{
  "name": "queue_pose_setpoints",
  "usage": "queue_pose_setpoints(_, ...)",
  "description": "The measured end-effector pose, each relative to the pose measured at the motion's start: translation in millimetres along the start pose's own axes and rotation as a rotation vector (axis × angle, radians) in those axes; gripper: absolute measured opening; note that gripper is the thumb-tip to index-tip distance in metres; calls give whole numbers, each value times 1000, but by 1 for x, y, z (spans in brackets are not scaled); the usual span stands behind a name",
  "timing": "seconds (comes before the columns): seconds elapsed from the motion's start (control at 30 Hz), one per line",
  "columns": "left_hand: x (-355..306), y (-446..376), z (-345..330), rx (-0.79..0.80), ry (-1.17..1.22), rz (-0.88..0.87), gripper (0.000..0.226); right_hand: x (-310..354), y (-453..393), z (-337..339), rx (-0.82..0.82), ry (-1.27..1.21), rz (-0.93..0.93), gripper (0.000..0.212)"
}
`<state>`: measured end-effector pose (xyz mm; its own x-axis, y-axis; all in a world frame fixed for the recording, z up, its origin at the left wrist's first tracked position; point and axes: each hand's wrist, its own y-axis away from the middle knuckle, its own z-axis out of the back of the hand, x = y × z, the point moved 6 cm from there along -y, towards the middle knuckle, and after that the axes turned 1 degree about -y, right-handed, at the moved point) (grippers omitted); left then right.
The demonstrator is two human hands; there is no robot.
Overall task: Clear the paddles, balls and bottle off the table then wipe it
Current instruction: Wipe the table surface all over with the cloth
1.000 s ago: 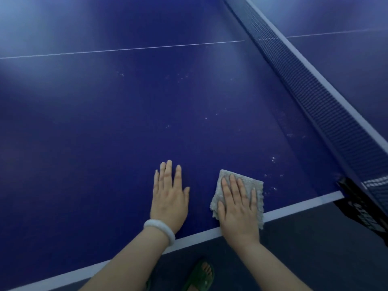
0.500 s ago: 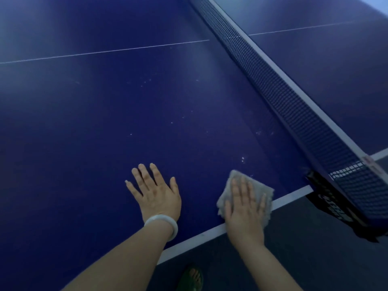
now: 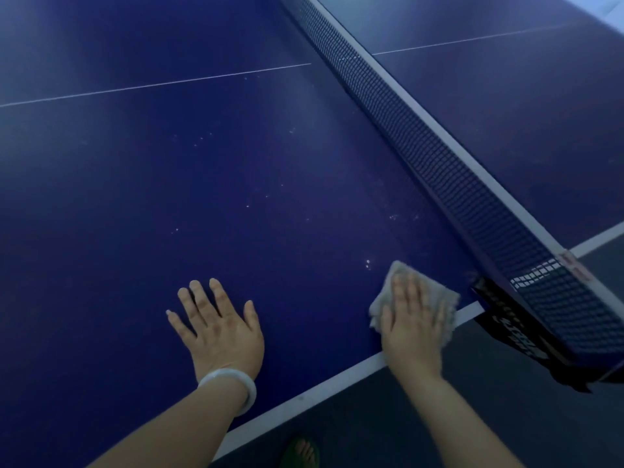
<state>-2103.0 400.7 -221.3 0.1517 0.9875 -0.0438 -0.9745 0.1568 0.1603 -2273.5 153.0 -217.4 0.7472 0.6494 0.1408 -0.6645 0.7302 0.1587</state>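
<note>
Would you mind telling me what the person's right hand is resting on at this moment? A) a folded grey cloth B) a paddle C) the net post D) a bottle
A: the right hand lies flat with straight fingers on the folded grey cloth, near the table's white edge line beside the net.

Dim, bluish light is falling from the upper left, leaving a pale sheen on the tabletop (image 3: 101,55) that is fading toward a darker near side. The right hand (image 3: 413,327) and cloth (image 3: 439,298) are smearing with motion blur. Wide-angle distortion is bending the net (image 3: 439,157).
</note>
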Motion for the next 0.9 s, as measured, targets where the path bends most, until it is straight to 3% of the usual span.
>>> queue_pose_setpoints(0.1, -1, 0, 1, -3, 1, 3, 78, 18, -19, 3, -39, -37, -153, 61)
queue_pose_setpoints(0.17, -1, 0, 1, -8, 10, 3, 78, 58, -14, -3, -12, -70, 17, 61)
queue_pose_setpoints(0.27, 0, 0, 1, -14, 3, 2, 78, 98, 19, -14, 11, -20, 440, 61)
queue_pose_setpoints(0.33, 1, 0, 1, -10, -1, 5, 77, 83, 21, -13, 24, 15, 523, 60)
queue_pose_setpoints(0.47, 0, 1, 4, 25, -17, 12, 76, 9, -19, 1, -41, 22, 87, 61)
queue_pose_setpoints(0.53, 0, 1, 6, 44, -26, 16, 76, -1, -28, 7, -78, 18, -42, 63)
queue_pose_setpoints(0.9, 0, 1, 15, 85, 144, -21, 74, -2, -30, 4, -107, 18, -82, 63)
